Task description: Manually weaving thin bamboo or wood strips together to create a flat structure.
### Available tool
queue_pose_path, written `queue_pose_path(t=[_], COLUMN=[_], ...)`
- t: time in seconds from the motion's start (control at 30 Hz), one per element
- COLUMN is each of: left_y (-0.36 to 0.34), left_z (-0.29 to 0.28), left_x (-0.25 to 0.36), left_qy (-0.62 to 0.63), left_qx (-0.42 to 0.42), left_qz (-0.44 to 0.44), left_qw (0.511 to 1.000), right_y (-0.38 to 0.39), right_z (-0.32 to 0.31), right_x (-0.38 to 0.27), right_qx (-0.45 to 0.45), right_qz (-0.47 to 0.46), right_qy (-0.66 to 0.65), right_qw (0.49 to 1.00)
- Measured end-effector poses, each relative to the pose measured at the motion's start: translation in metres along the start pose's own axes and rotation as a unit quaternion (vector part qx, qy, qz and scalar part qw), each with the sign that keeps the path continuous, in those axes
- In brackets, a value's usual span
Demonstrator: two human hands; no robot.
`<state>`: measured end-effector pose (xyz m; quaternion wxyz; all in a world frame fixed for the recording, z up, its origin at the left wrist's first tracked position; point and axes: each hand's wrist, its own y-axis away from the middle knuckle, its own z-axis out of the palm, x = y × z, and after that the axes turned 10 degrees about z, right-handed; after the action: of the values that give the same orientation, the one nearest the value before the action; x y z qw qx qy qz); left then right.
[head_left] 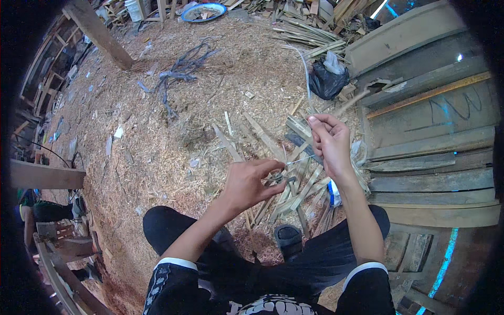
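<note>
My left hand (251,184) is curled, thumb and fingers closed around a small greyish bundle (275,179) that I cannot make out clearly. To its right and a little higher, my right hand (332,143) is raised in a pinch. A thin white string (300,157) stretches from the bundle toward the right hand. Beyond the pinching fingers, a pale strand (306,71) runs up and away over the floor; its end at the fingertips is hard to see. Beneath both hands lies a loose pile of thin wooden strips (296,197).
Wood shavings (157,157) cover the floor. Stacked wooden panels (430,147) line the right side. A black plastic bag (328,80), tangled grey strips (184,68), a wooden post (100,34) and a blue-rimmed basin (203,12) lie farther off. Another person's leg (52,211) shows at left.
</note>
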<state>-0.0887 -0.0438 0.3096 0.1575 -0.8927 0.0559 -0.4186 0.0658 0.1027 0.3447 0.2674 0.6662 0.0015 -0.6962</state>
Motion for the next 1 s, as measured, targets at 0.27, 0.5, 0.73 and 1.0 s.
queue_pose_path(t=[0.27, 0.5, 0.73, 1.0], left_y=[0.005, 0.014, 0.016, 0.012], left_z=[-0.039, -0.051, -0.058, -0.067], left_x=[-0.001, 0.008, 0.002, -0.002], left_qy=[-0.044, -0.081, -0.170, -0.212], left_qx=[-0.094, -0.012, 0.074, 0.090], left_qz=[0.086, 0.081, 0.133, 0.133], left_qw=[0.991, 0.993, 0.974, 0.964], right_y=[-0.023, -0.044, -0.044, 0.019], right_z=[0.020, 0.041, 0.047, 0.049], right_x=[0.005, 0.010, 0.015, 0.007], right_qx=[-0.014, -0.043, -0.092, 0.108], right_qz=[-0.131, -0.150, -0.146, -0.445], right_qy=[0.261, 0.380, 0.473, 0.447], right_qw=[0.956, 0.912, 0.864, 0.769])
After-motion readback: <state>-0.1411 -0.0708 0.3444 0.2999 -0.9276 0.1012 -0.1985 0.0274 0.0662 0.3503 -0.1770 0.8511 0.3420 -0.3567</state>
